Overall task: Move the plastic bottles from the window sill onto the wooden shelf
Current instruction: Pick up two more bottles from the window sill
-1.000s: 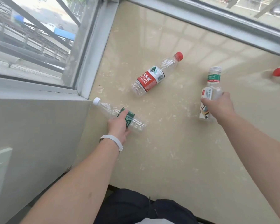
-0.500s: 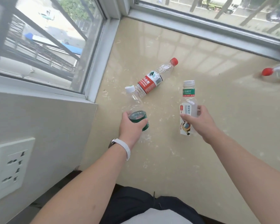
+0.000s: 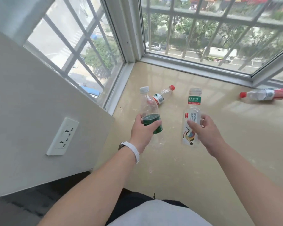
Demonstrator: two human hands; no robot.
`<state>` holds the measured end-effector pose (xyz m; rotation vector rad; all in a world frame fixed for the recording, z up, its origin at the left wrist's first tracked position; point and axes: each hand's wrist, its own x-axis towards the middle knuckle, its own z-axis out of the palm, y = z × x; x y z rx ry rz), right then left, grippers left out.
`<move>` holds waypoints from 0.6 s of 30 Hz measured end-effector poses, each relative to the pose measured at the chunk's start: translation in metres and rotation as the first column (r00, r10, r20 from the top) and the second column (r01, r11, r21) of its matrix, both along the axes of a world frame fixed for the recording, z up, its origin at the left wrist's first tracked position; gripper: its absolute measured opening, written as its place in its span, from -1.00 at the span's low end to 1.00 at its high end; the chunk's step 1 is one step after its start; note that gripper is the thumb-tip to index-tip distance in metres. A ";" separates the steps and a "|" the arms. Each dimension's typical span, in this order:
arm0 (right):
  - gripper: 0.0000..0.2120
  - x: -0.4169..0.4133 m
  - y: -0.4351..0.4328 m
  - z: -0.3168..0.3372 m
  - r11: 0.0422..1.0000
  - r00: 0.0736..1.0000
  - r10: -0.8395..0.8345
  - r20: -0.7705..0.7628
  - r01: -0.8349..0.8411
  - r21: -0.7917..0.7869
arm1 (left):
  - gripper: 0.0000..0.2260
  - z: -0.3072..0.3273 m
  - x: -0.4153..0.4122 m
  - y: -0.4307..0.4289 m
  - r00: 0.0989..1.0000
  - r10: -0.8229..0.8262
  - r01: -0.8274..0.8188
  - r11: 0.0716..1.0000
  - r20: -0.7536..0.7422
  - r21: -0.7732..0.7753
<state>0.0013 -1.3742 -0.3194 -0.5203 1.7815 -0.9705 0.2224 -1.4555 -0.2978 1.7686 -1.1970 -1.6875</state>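
My left hand point(image 3: 143, 131) grips a clear bottle with a green label point(image 3: 148, 108) and a white cap, held upright above the beige window sill point(image 3: 203, 160). My right hand point(image 3: 204, 129) holds a clear bottle with a white bird label point(image 3: 191, 115) and a green neck band, also upright and off the sill. A red-capped bottle point(image 3: 164, 94) lies on its side behind the two held ones. Another red-capped bottle point(image 3: 265, 94) lies at the far right by the window frame. The wooden shelf is not in view.
Barred windows point(image 3: 203, 38) close the sill at the back and on the left. A white wall point(image 3: 23, 111) with a socket point(image 3: 62, 136) stands at the left. Dark floor point(image 3: 31, 201) shows below it.
Both hands have lifted their bottles off the sill and drawn them toward me. The green-label bottle went from lying to upright. The view has tilted up toward the windows.
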 end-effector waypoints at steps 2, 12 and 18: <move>-0.49 0.008 0.012 0.022 0.998 1.000 -0.013 -0.006 0.013 -0.064 | -0.57 0.019 0.002 0.009 0.999 -0.017 0.016 0.999 -0.029 -0.040; -0.53 0.035 0.076 0.116 0.956 0.995 -0.081 -0.050 0.064 -0.286 | -0.45 0.097 0.027 0.017 0.973 -0.207 0.179 0.955 -0.098 -0.238; -0.41 0.054 0.103 0.157 0.914 0.984 -0.172 -0.043 0.143 -0.379 | -0.32 0.144 0.047 0.017 0.920 -0.367 0.316 0.902 -0.138 -0.295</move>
